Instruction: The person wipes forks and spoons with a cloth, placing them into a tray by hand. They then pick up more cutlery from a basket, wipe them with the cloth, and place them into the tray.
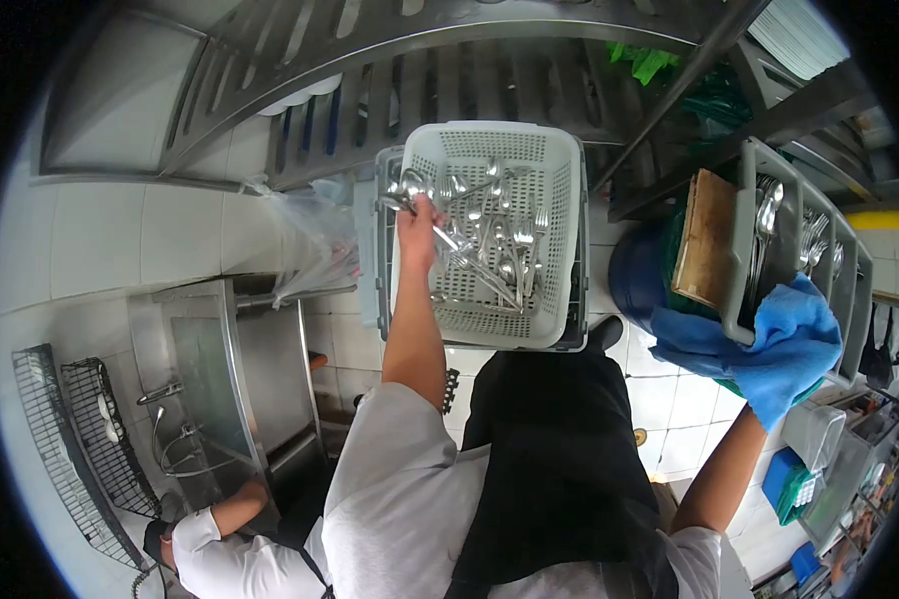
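Note:
My left hand [419, 236] is closed around several spoons [410, 187] over the left side of a white perforated basket [449, 324]. The spoon bowls point up and away, and the handles slant down to the right. Loose forks and spoons [504, 235] lie in the basket below. At the right, my right hand is wrapped in a blue cloth [794, 339], so its fingers are hidden. The cloth hangs over the near edge of a grey cutlery tray [741, 230], whose compartments hold upright spoons and forks [814, 240].
The basket sits in a grey crate [370, 255] before a slatted metal shelf [440, 85]. A brown board [706, 238] leans by the tray, above a blue barrel [637, 280]. A plastic bag [310, 235] hangs left. Another person [240, 549] is at the sink [195, 399].

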`<state>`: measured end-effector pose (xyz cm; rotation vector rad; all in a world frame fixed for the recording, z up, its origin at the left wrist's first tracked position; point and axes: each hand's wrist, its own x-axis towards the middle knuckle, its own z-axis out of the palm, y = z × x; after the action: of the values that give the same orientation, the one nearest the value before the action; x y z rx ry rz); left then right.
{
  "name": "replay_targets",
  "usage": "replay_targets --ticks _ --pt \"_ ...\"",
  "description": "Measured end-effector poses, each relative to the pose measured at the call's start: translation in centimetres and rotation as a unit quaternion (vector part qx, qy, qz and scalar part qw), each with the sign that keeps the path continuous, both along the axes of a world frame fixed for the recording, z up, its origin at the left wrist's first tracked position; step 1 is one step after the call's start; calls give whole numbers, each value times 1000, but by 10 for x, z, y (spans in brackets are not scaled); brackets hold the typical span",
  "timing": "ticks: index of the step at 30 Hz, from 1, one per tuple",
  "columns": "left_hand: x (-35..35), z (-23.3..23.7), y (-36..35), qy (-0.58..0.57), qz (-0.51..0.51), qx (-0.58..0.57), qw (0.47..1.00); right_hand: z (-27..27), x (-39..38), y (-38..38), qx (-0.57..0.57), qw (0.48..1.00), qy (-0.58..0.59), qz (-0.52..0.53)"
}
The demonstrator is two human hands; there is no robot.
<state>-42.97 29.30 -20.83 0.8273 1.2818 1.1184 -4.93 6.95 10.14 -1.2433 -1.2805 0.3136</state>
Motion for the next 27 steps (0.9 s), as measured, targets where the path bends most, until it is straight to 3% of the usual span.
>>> replay_targets --ticks 1,2,4,5,7,9,10,11,12,13,14,15,16,17,18,19,21,23,24,26,27 --pt "9 6 -1 72 -9 10 997 2 -2 1 -6 1000 12 8" --pt "9 -14 4 73 -8 10 997 4 -3 2 -9 1000 22 18" --pt "14 -55 16 374 -116 -44 919 11 -5 3 -16 999 28 33" --pt "28 -47 12 373 -118 -43 919 13 -6 3 -21 999 27 42" --pt "57 -34 4 570 -121 -86 808 16 -4 4 -31 998 20 60" --pt "64 -60 0 570 -116 -77 810 8 2 1 -36 997 18 73" --pt "67 -70 -1 570 -110 -69 811 -4 13 -4 0 933 357 37" --pt "72 -73 2 564 -55 -134 813 -7 16 -4 37 756 653 -4" --pt "69 -74 0 563 -56 -133 814 -8 17 -6 37 757 652 -4" --pt "61 -81 -3 561 -21 -67 825 -5 12 -5 0 899 438 7" --pt "56 -71 -11 556 12 -2 831 -3 9 -5 -38 980 197 14" --pt "54 -61 -19 558 31 10 829 -2 11 -3 -35 980 196 9" --pt "52 -56 -16 559 26 14 829 -2 13 0 -26 995 96 31" --pt "49 -52 -13 434 39 70 897 -3 14 1 -18 998 -4 53" --pt "48 -49 -11 299 52 121 945 -7 17 -1 -19 999 -3 49" --pt "60 -2 -9 285 -3 70 956 -16 24 -5 -13 995 91 27" --pt "63 -34 32 394 -110 199 891 -38 41 -12 -3 962 274 -13" --pt "95 12 40 459 -222 203 836 -49 49 -15 9 895 443 -55" --pt "104 -4 47 455 -222 203 838 -41 36 -8 8 897 439 -56" --pt "120 -59 66 578 -257 243 736 -14 -2 12 -35 955 202 -217" --pt "130 -77 70 617 -306 133 713 -8 -5 17 -35 956 197 -214"
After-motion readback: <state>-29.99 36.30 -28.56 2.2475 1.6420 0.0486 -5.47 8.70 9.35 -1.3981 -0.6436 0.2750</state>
